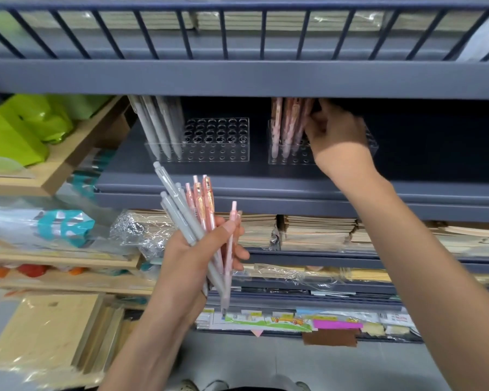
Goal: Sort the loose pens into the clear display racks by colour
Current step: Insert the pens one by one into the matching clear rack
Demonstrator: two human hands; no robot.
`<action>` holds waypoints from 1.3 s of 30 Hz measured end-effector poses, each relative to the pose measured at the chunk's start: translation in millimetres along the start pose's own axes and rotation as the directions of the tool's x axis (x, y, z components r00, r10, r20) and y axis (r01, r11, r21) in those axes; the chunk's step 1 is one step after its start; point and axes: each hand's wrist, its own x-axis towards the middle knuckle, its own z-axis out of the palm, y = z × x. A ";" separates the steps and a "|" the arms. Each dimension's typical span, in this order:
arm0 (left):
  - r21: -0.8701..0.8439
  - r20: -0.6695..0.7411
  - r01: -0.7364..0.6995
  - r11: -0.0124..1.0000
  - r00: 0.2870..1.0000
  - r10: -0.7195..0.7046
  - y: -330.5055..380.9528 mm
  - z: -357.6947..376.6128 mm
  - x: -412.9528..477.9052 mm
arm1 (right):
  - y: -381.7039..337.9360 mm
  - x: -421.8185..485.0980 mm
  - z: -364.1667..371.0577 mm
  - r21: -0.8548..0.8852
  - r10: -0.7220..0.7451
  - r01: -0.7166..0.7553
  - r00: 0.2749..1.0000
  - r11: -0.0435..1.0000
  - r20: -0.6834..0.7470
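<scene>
No text legible anywhere.

- Pink pens [202,197], held bunch: orange print on the clips, too small to read.
- Racked pens [285,122]: similar marks on the barrels, blurred.
- Paper labels [266,320] along the bottom shelf edge: green and orange graphics, print smeared.
- White tags [393,318] to their right: dark lines, maybe barcodes or prices, but no digit resolves.

Your left hand [198,255] is gripping grey pens [175,210] and pink pens [202,198], ends fanning above it. Your right hand [336,134] is reaching into the clear rack [283,160], touching racked pink pens [287,122] just left of it; grip blurred.
</scene>
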 end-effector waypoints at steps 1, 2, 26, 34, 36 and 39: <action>0.000 0.000 0.000 1.000 1.000 0.000 -0.1 -0.1 1.2 | 1.6 -4.1 -2.3 0.056 0.025 -0.025 1.000 0.998 -0.010; 0.005 0.000 -0.002 1.000 1.000 0.002 -0.3 0.2 2.1 | 3.3 -10.3 -5.4 0.128 0.047 -0.042 0.998 0.991 -0.036; 0.076 0.191 0.057 0.995 0.979 -0.071 -19.5 46.3 4.0 | 28.7 -74.2 -36.5 0.757 -0.021 -0.291 0.928 0.585 0.373; 0.051 0.203 0.020 0.998 0.979 -0.030 -20.9 50.8 7.5 | 28.0 -98.1 -25.3 0.701 -0.119 -0.356 0.839 0.618 0.531; 0.051 0.185 0.029 0.998 0.982 -0.038 -21.8 50.5 8.0 | 26.5 -94.7 -29.5 0.690 -0.127 -0.317 0.851 0.651 0.510; 0.037 0.151 0.053 0.998 0.987 -0.058 -24.0 48.1 8.9 | 23.2 -84.8 -38.8 0.739 -0.070 -0.283 0.911 0.611 0.407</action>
